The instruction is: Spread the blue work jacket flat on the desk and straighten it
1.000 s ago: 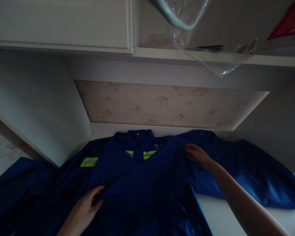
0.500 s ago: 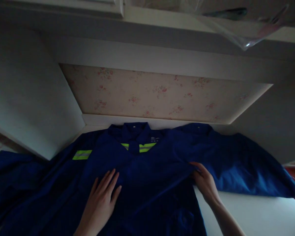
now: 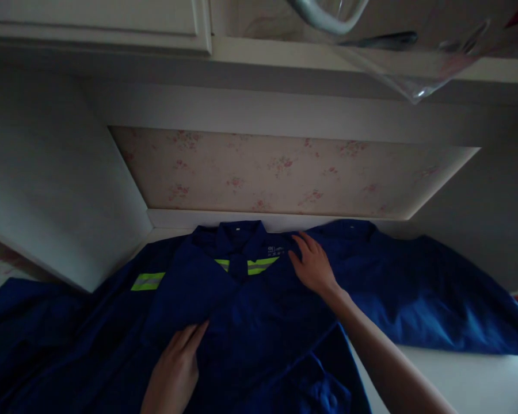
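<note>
A dark blue work jacket (image 3: 259, 322) with yellow-green reflective strips lies spread front-up on a white desk, collar toward the back wall. My left hand (image 3: 176, 365) rests flat on the jacket's front, fingers pointing up toward the chest. My right hand (image 3: 313, 264) lies flat, fingers spread, on the jacket just right of the collar (image 3: 237, 238). The right sleeve (image 3: 435, 299) stretches out to the right; the left sleeve (image 3: 34, 322) drapes off the left side.
The white desk surface (image 3: 470, 379) shows at the lower right. A flowered wall panel (image 3: 285, 172) closes the back, white side walls stand at both sides. Overhead is a white shelf (image 3: 311, 57) with clear plastic wrap (image 3: 410, 75) hanging over its edge.
My right hand has moved from the jacket's right front edge up to the area beside the collar. My left hand has slid slightly down and stays flat on the front.
</note>
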The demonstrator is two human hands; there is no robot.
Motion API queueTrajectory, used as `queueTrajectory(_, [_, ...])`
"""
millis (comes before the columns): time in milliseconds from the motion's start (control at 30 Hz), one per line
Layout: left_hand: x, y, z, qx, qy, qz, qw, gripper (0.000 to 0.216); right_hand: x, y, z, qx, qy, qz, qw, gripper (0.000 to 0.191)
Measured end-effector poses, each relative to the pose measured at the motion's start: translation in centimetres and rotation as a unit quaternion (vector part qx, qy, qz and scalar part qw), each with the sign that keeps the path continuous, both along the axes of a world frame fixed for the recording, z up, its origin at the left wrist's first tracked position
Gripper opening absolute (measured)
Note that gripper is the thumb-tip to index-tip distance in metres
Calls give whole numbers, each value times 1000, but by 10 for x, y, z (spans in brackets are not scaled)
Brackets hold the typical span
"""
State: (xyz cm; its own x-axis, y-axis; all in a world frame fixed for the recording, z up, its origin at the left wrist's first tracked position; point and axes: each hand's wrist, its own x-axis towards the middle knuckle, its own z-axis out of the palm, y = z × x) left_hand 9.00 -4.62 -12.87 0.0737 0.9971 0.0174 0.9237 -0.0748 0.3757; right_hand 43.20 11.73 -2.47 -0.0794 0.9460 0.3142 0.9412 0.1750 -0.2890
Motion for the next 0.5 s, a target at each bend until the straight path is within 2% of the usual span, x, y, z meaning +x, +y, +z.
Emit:
queueTrajectory(67, [-13,-2,1,15,0,10,1000,61,-9,24,-13,-41,-44,-10,998,51])
queueTrajectory(167, [-33,-7,5,40,43,29,998,63,-9,47,-34,-58,-56,-6,997,54])
queueTrajectory(300, [-33,-10,9,99,157,81,979,58,-2,59,-61,-76,-85,0,994,59])
queueTrajectory(400, [-17,-10,-1,139,189,31,972,52,3,61,-84,-96,-107,1,990,61])
queueTrajectory(500, [-8,-11,-16,114,210,-9,971,53,7,63,-100,-111,-121,1,986,64])
